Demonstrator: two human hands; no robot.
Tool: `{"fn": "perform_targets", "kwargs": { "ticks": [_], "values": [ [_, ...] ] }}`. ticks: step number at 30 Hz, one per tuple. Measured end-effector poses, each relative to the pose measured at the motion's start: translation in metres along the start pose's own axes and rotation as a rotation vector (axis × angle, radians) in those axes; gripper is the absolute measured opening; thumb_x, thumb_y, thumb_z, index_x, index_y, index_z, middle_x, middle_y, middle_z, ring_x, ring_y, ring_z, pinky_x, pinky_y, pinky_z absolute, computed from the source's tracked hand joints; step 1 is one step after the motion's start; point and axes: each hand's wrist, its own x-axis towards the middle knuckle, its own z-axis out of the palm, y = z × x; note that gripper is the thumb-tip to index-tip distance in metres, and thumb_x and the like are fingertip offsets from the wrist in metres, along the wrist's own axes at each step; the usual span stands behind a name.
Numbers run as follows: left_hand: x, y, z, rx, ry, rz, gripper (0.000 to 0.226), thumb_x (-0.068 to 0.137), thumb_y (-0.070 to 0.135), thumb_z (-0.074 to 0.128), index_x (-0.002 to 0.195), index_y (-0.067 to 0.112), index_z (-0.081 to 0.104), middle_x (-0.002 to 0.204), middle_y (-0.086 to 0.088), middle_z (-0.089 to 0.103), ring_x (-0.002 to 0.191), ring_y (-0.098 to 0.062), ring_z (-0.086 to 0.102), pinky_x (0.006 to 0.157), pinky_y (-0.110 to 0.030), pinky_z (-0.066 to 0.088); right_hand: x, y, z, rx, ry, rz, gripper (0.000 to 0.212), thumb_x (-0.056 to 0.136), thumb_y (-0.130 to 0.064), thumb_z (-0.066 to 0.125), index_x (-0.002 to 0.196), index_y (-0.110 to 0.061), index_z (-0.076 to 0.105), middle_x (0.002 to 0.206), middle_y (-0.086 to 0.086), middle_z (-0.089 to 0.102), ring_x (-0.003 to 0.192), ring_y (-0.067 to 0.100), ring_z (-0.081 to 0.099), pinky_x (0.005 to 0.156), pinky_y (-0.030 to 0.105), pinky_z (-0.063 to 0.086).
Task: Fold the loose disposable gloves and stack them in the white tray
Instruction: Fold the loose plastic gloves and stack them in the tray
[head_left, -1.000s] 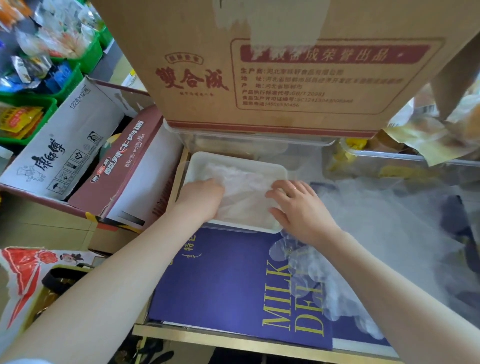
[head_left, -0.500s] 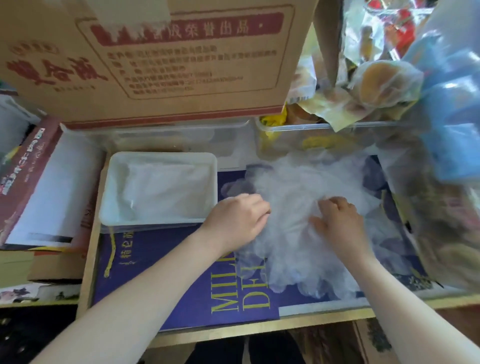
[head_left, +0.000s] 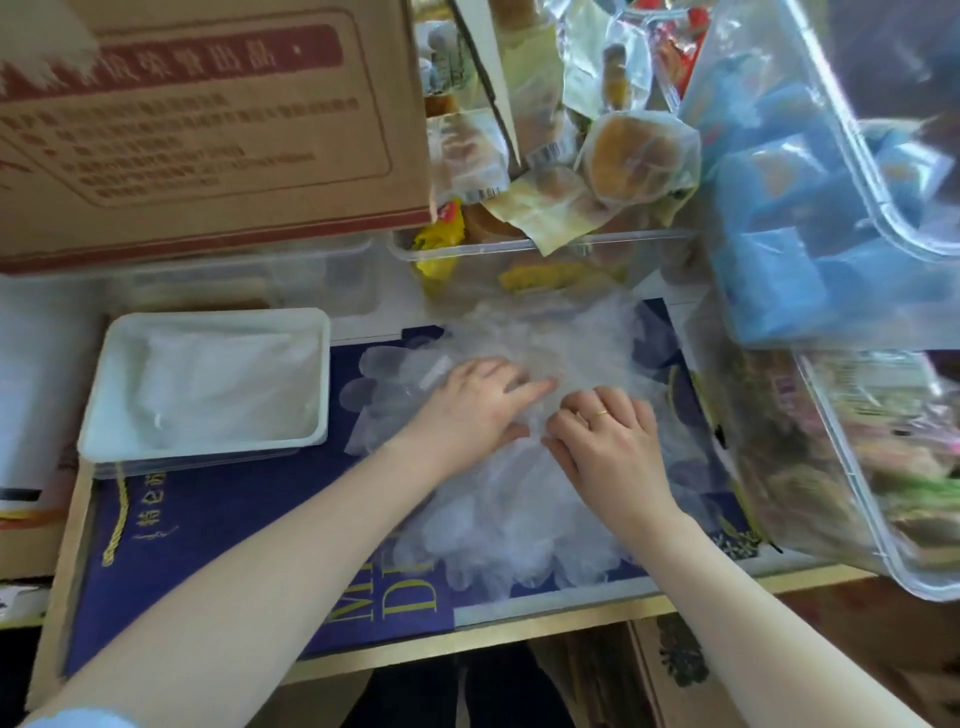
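Two forearms: seen entering from the bottom edge, bare, converging on the middle of the work surface.
Work surface: a dark blue printed sheet (head_left: 218, 545) with yellow lettering is laid flat on a pale wooden top; a yellow cord lies on its left part.
Loose gloves (head_left: 519, 519): a translucent heap is spread over the right half of the blue sheet, with glove fingertips fanned out toward the near edge and toward the left.
Left hand (head_left: 470, 410): laid on top of the heap, fingers stretched out toward the right and pressed onto the plastic; whether the thumb pinches a layer cannot be told.
Right hand (head_left: 605, 441): set just beside the left one, a ring visible on one finger, fingertips bent down into the film where it is gathered; a firm grasp cannot be confirmed.
White tray (head_left: 104, 374): placed left of the heap, apart from both hands, partly on the blue sheet; clear gloves are seen lying flat inside it.
Cardboard box (head_left: 208, 130): stood behind the tray, printed in red.
Clear bins: one (head_left: 540, 247) behind the heap is filled with wrapped buns, and one (head_left: 852, 467) at the right holds blue packets and other wrapped goods.
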Motion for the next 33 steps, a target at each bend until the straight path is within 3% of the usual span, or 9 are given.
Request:
{"fn": "perform_targets", "kwargs": {
  "ticks": [2,5,8,10,14,18,21,26,33],
  "values": [
    [0.005,0.000,0.005,-0.017,-0.040,-0.035,0.027,0.072,0.032,0.058,0.084,0.011,0.069,0.073,-0.011,0.065,0.066,-0.031,0.065,0.058,-0.032,0.051,-0.006,0.009,0.007,0.100,-0.059,0.158,0.010,0.077,-0.023,0.066,0.077,-0.014,0.061,0.110,0.009,0.060,0.107,0.029,0.044,0.083,0.039,0.032],
    [0.006,0.000,0.014,-0.129,-0.186,-0.257,0.020,0.089,0.023,0.051,0.088,0.009,0.065,0.091,-0.012,0.066,0.086,-0.031,0.060,0.073,-0.034,0.048,-0.011,0.019,0.008,0.459,-0.208,0.583,0.030,0.081,-0.010,0.068,0.108,-0.015,0.055,0.137,0.010,0.039,0.122,0.030,0.039,0.096,0.043,0.037],
    [-0.003,0.001,0.021,-0.292,-0.115,-0.464,0.017,0.093,0.021,0.051,0.096,0.009,0.062,0.099,-0.008,0.064,0.090,-0.027,0.058,0.075,-0.036,0.046,-0.011,0.028,-0.002,0.865,-0.175,1.015,0.054,0.086,-0.004,0.062,0.134,-0.016,0.039,0.123,0.000,0.045,0.101,0.017,0.052,0.084,0.028,0.043],
    [-0.007,0.007,0.022,-0.341,0.023,-0.515,0.014,0.092,0.018,0.053,0.092,0.007,0.062,0.089,-0.006,0.062,0.082,-0.027,0.058,0.069,-0.035,0.045,-0.011,0.034,-0.005,0.944,-0.121,1.134,0.038,0.087,-0.005,0.061,0.123,-0.014,0.051,0.095,-0.004,0.057,0.091,0.017,0.057,0.078,0.026,0.042],
    [-0.006,0.019,0.012,-0.364,0.197,-0.461,0.011,0.090,0.013,0.057,0.097,0.005,0.060,0.089,-0.003,0.058,0.079,-0.027,0.058,0.068,-0.035,0.045,-0.004,0.041,-0.016,0.900,-0.065,1.008,0.014,0.084,-0.009,0.065,0.076,-0.020,0.061,0.077,-0.005,0.063,0.075,0.011,0.059,0.070,0.024,0.045],
    [0.008,0.031,-0.009,-0.380,0.155,-0.191,0.052,0.085,0.035,0.062,0.129,0.009,0.050,0.131,-0.007,0.053,0.122,-0.020,0.045,0.104,-0.028,0.031,0.011,0.039,-0.037,0.885,-0.153,0.548,0.016,0.082,-0.007,0.068,0.076,-0.022,0.066,0.077,-0.012,0.064,0.070,-0.002,0.057,0.065,0.013,0.042],
    [0.017,0.040,-0.021,-0.382,0.098,-0.023,0.053,0.079,0.046,0.062,0.117,0.009,0.060,0.118,-0.006,0.062,0.115,-0.014,0.049,0.101,-0.022,0.031,0.020,0.036,-0.050,0.900,-0.257,0.251,0.008,0.083,-0.006,0.067,0.081,-0.012,0.071,0.077,-0.013,0.066,0.073,-0.001,0.059,0.067,0.010,0.042],
    [0.001,0.048,-0.035,-0.664,0.097,-0.305,0.014,0.081,0.024,0.071,0.078,0.010,0.067,0.066,0.003,0.064,0.063,-0.009,0.057,0.059,-0.019,0.043,0.029,0.032,-0.052,1.022,-0.148,0.406,0.019,0.089,-0.009,0.060,0.075,-0.022,0.054,0.060,-0.012,0.062,0.053,0.007,0.054,0.058,0.023,0.044],
    [-0.060,0.026,-0.034,-0.698,-0.223,-0.683,0.020,0.087,0.026,0.064,0.071,0.014,0.065,0.055,0.004,0.059,0.046,-0.006,0.048,0.052,-0.015,0.040,0.025,0.028,-0.027,1.180,-0.376,0.664,0.019,0.089,-0.004,0.058,0.075,-0.017,0.058,0.050,-0.008,0.060,0.052,0.007,0.054,0.062,0.024,0.047]
  ]
}}
